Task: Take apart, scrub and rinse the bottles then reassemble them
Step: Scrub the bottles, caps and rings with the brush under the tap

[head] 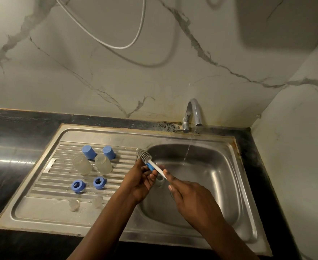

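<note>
Your left grip (139, 182) pinches the blue collar of the grey-bristled, white-handled bottle brush (144, 154) over the steel sink basin (220, 175). Your right grip (190, 196) curls round its handle end. Two frosted clear bottles (82, 165) (103, 164) stand on the ribbed draining board (42, 182), left of both grips.

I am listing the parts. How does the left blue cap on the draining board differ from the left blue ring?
The left blue cap is tall and closed on top; the left blue ring is short with an open hole. The cap stands behind the clear bottles; the ring lies in front of them. Both are blue and rest on the draining board.
</note>
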`<state>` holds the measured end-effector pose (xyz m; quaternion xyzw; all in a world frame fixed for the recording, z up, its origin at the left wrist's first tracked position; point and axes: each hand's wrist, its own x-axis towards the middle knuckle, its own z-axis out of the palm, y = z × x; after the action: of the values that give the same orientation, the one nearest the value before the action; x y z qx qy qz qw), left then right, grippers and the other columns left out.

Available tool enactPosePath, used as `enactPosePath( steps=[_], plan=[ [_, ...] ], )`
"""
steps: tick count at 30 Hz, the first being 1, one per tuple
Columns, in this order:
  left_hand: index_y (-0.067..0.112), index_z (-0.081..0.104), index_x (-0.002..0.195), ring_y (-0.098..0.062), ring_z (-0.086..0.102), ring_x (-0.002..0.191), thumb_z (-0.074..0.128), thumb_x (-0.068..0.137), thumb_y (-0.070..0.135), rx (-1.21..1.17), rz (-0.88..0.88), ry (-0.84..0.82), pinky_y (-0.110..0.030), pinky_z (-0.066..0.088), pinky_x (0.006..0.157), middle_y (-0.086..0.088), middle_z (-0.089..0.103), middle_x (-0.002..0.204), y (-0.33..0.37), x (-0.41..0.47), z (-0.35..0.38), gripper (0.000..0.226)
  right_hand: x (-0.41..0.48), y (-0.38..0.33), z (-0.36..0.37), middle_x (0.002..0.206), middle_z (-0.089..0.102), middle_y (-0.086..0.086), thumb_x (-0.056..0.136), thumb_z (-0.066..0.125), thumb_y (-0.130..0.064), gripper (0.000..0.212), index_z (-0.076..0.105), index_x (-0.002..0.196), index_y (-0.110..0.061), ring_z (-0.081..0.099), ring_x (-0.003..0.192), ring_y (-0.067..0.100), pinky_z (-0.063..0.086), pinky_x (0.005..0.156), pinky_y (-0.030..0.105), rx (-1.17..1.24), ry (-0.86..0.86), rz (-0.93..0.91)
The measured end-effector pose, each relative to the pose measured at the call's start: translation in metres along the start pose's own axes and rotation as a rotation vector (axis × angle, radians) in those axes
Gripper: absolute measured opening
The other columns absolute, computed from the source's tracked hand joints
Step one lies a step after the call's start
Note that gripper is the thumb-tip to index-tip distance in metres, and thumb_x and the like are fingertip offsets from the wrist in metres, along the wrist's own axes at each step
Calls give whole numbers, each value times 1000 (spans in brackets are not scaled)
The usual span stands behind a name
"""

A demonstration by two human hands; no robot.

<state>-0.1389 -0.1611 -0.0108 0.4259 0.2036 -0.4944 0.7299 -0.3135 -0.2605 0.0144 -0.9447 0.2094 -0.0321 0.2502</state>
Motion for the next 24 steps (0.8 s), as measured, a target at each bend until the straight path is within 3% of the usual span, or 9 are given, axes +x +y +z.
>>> enactPosePath(
  steps=[3,10,15,20,24],
  plan=[
    [-5,61,116,-12,61,47,51,109,46,-54,-26,-28,-16,51,41,-28,75,99,10,1,-4,53,-3,6,3,103,69,-8,109,35,-47,55,13,156,-64,64,89,15,53,73,36,8,-11,-4],
    [-8,55,133,-14,63,49,47,111,37,-114,-45,-62,-19,54,44,-28,75,104,17,-1,-16,50,-13,14,7,111,70,-13,108,33,-51,53,11,152,-71,67,92,13,55,78,35,29,-13,-19],
    [0,57,140,-18,68,61,48,111,35,-57,6,-102,-25,61,54,-27,64,129,21,-1,-22,47,-18,18,4,99,71,-9,107,38,-51,52,17,150,-74,65,82,14,53,72,34,103,17,-14],
    [1,61,140,-21,70,73,42,112,33,-47,57,-108,-26,61,55,-22,70,109,21,-5,-19,46,-12,13,5,91,68,-4,105,48,-50,48,33,144,-74,65,77,9,54,73,29,268,-34,18],
    [3,67,131,-22,66,85,37,113,36,20,155,-71,-21,53,51,-21,74,100,20,-8,-17,47,-7,4,2,79,61,-28,104,55,-42,44,50,142,-63,61,77,-8,44,68,10,353,-70,44]
  ],
)
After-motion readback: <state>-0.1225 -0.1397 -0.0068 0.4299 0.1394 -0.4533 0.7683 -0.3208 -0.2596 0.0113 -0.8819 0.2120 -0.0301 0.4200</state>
